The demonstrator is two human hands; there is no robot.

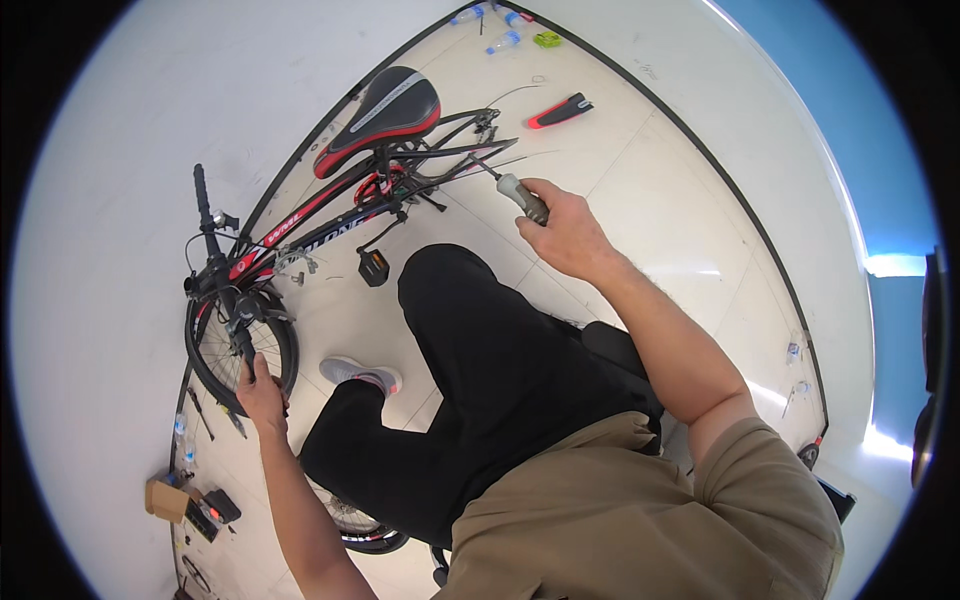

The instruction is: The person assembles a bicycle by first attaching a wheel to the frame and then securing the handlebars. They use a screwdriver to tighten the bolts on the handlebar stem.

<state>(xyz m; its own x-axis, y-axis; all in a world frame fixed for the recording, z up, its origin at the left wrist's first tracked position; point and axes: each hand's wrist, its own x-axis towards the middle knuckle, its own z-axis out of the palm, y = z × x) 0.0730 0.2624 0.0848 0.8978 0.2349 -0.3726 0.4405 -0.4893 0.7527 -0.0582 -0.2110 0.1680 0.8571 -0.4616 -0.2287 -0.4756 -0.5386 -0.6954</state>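
My right hand (570, 235) is closed round the grey handle of a screwdriver (522, 197). Its thin shaft points up and left toward the rear end of a black and red bicycle frame (340, 215); whether the tip touches the frame, I cannot tell. My left hand (262, 400) is wrapped round the near grip of the handlebar (222, 270), beside the front wheel (240, 350). The bicycle has a black and red saddle (385, 115), and a pedal (373, 267) hangs from the crank near my knee.
A red and black mudguard (560, 111) lies on the tiled floor beyond the frame. Another wheel (370, 540) shows partly beneath my leg. Plastic bottles (503, 42) lie in the far corner. An open cardboard box (168, 500) sits at the lower left, near hand tools (202, 413).
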